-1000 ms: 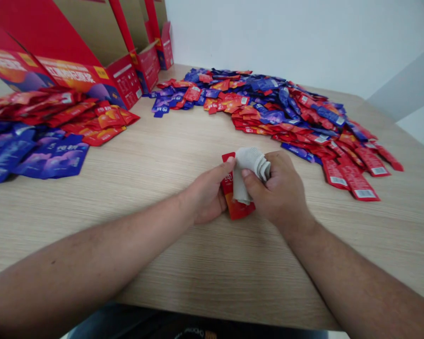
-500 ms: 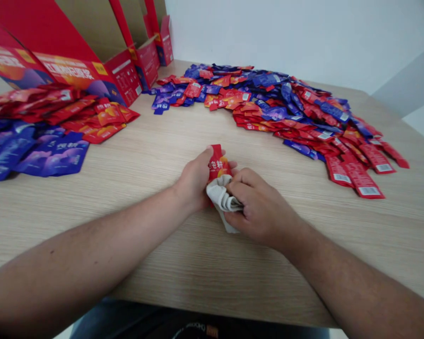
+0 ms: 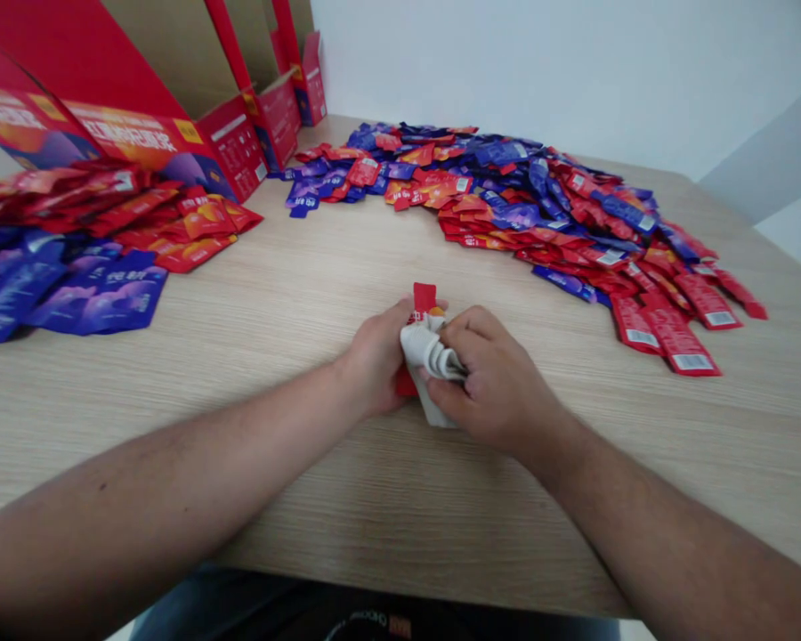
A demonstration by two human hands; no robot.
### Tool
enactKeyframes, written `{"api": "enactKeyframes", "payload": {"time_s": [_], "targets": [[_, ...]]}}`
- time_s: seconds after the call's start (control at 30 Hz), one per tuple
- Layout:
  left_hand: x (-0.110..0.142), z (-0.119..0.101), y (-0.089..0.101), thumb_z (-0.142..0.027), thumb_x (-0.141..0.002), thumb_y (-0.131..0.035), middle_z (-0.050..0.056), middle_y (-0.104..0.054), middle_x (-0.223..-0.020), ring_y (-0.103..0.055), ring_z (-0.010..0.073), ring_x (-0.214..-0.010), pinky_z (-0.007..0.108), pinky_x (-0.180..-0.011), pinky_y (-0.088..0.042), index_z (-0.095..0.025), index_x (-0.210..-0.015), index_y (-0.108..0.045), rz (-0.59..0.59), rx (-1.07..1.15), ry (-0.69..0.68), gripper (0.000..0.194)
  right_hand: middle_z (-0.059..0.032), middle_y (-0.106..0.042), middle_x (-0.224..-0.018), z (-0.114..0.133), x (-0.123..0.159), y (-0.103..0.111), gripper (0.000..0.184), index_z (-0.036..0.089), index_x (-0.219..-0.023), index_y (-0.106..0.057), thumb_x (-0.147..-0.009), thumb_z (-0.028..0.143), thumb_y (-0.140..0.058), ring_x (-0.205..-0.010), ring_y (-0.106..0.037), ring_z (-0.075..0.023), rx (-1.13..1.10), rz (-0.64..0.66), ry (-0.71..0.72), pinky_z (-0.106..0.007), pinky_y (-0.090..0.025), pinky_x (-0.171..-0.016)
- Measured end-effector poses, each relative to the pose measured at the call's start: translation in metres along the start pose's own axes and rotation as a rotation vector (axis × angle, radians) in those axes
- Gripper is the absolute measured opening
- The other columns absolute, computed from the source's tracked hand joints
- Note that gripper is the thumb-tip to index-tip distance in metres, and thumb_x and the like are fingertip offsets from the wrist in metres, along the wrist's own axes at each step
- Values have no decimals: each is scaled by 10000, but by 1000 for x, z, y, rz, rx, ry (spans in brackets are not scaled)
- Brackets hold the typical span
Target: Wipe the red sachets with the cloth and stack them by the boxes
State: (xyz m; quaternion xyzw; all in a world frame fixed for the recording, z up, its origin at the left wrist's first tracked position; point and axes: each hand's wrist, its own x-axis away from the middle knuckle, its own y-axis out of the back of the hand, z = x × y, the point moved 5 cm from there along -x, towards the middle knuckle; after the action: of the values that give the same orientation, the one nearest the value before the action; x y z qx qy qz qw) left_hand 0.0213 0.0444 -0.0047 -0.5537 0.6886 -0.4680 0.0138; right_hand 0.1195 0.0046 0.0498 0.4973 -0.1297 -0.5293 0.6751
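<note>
My left hand (image 3: 382, 361) is closed around a red pouch (image 3: 424, 295) with an orange fruit print. Its top end sticks up past my thumb, and a red lower part shows beneath. In my right hand (image 3: 490, 378) is a folded off-white cloth (image 3: 422, 345), bunched between thumb and fingers. The cloth lies against the front of the pouch and hides its middle. Both hands are close together over the near middle of the table.
A long heap of red and blue pouches (image 3: 507, 191) curves across the back and right of the wooden table (image 3: 294, 294). To the left lie red pouches (image 3: 193, 227) and blue pouches (image 3: 103, 294), in front of open red cartons (image 3: 233, 147). A white wall (image 3: 540, 71) stands behind.
The cloth in my right hand has moved up over the pouch and now covers more of its printed front. The pouch and my left hand have shifted slightly right.
</note>
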Motion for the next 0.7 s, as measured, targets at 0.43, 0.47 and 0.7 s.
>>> {"api": "enactKeyframes", "payload": {"time_s": [0.43,0.47,0.7], "targets": [[6,15,-5,-263,-986,-539,39,-706,-768,-688,184,-633,304,-611,-562,-194,-974,-657,150,-284,15,137,-73,-560,-726,-59,-8,32,239,265,-724,-552,-866,455,-578,-759,-576,-300,240,-317,-225,-451,-461,-680],[7,13,-5,-229,-974,-546,43,-710,-805,-694,183,-651,300,-612,-562,-193,-992,-652,148,-293,20,113,-76,-569,-719,-69,-9,34,262,268,-725,-565,-863,490,-566,-724,-574,-298,226,-307,-313,-439,-446,-639],[10,-39,-1,-175,-970,-496,140,-733,-1083,-735,206,-808,308,-656,-584,-159,-1055,-607,49,-233,-168,140,-123,-697,-823,-92,-8,32,344,215,-900,-690,-804,508,-536,-762,-655,-322,140,-216,-702,-409,-457,-639]]}}
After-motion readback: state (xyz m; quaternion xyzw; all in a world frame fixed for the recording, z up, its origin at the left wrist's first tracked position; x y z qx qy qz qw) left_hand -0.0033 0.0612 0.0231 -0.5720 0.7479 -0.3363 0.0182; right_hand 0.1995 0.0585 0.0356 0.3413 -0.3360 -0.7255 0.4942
